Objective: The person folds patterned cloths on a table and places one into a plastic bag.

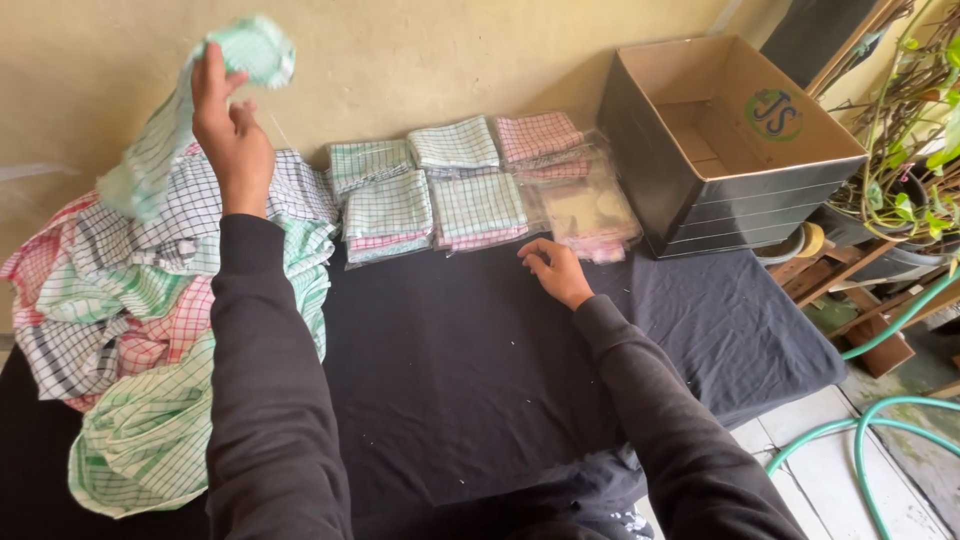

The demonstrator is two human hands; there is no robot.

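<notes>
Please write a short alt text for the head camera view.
The left hand lifts a green checked cloth above a pile of checked cloths, while the right hand rests open on a dark table cover near bagged folded cloths.

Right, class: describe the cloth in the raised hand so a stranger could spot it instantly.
Start at the loose heap of checked cloths on the left of the dark table. Above it, the left hand lifts one green-and-white checked cloth. It alone hangs in the air.

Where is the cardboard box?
In the head view, the open box sits far right on the dark cloth, against the wall, beside the packed cloths.
</notes>
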